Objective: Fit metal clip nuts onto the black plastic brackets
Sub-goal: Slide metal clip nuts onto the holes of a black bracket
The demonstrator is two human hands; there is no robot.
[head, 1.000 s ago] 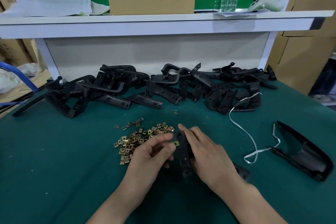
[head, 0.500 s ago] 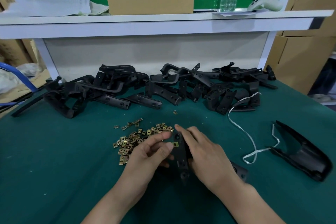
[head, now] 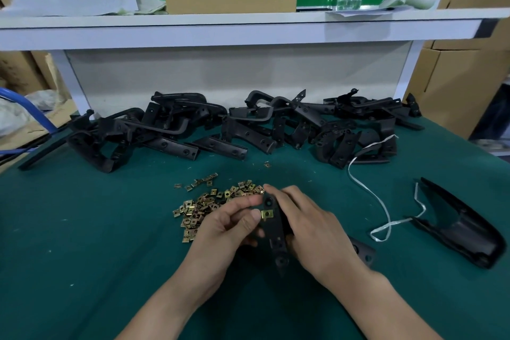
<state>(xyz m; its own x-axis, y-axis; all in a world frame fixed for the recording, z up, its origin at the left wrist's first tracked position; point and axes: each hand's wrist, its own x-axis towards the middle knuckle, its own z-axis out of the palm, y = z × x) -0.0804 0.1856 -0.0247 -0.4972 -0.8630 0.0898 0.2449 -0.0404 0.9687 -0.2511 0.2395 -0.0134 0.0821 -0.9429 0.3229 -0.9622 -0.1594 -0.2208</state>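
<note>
Green bench, with a pile of black brackets along its far side. Near centre, the right hand grips one bracket. The left hand, fingers curled, pinches a nut against the bracket's left edge. A heap of loose nuts lies just left of both hands.

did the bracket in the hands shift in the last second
No, not noticeably. The bracket, gripped by the right hand, still has its top end just right of the clip nut pile; the left hand holds a clip nut on it.
</note>
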